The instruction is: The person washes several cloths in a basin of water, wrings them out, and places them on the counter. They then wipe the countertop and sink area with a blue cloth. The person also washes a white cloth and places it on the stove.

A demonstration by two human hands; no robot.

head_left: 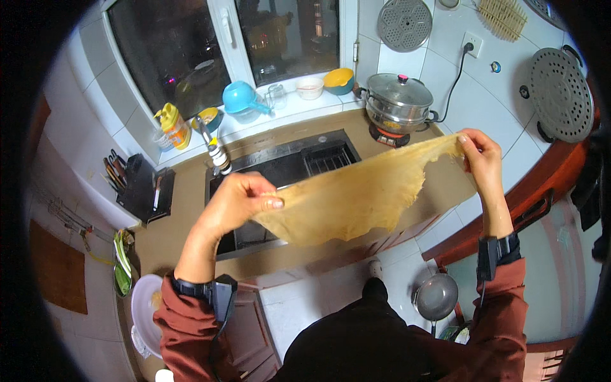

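A thin yellow-tan sheet (356, 200) is stretched between my two hands above the sink and counter. Its upper edge is nearly straight, while the lower and right edges are ragged; whether it is cloth or a food skin I cannot tell. My left hand (245, 197) pinches the left corner between thumb and fingers. Higher up and to the right, my right hand (478, 153) pinches the opposite corner. Below the sheet lies a black sink (258, 159), partly covered by it, with a faucet (219, 158) at its back left.
On the counter's back right stands a lidded steel pot (399, 105). Bowls, a blue dipper (240, 97) and a yellow bottle (174, 127) line the windowsill. A knife rack (143, 188) is at left, above a pale basin (146, 312). A pan (436, 297) sits low at right.
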